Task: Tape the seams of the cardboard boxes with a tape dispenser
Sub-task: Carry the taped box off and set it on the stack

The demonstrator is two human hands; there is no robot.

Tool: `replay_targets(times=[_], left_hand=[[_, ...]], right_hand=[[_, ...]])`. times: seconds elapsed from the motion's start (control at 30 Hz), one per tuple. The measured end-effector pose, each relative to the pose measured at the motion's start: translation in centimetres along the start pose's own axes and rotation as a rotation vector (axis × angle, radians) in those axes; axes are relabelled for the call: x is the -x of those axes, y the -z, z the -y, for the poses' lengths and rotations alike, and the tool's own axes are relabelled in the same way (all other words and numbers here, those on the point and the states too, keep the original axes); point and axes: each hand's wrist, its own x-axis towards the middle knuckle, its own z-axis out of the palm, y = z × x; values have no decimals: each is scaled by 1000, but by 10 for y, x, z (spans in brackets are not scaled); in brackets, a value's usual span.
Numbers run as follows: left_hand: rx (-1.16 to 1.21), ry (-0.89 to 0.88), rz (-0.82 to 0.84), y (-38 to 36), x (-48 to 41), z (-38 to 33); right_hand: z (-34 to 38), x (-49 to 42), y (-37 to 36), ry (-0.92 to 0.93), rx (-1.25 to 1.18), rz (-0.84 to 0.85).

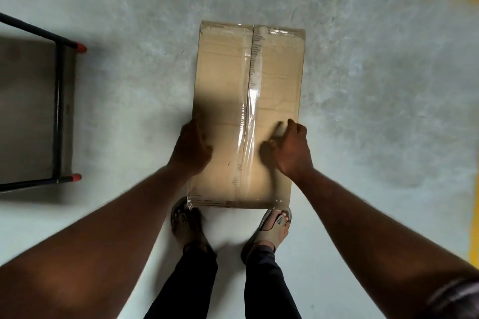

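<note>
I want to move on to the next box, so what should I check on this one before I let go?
1. Centre seam of the cardboard box covered end to end by clear tape: ok.
2. Tape lies smooth: not ok, wrinkled around the middle.
3. Near left corner sealed flat: not ok, a tape end sticks out.
4. The left hand steadies the box's left edge: ok; its fingers are hidden.
5. The right hand holds nothing and rests on top, right of the tape: ok.
6. Tape dispenser at hand: cannot tell, none in view.
</note>
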Motion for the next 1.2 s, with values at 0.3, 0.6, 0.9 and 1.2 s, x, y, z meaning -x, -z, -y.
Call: replay_targets(times=[0.3, 0.6, 0.9, 1.2], left_hand=[[57, -7, -10, 116, 191, -74], [-6, -156, -40, 251, 401, -97], [-94, -307, -59, 219, 556, -52], [120, -175, -79, 166, 682, 19]], right_hand=[[125, 172, 77, 76, -16, 49], [217, 390, 151, 266, 19, -85], [195, 546, 117, 365, -181, -160], [154, 660, 46, 344, -212, -94]])
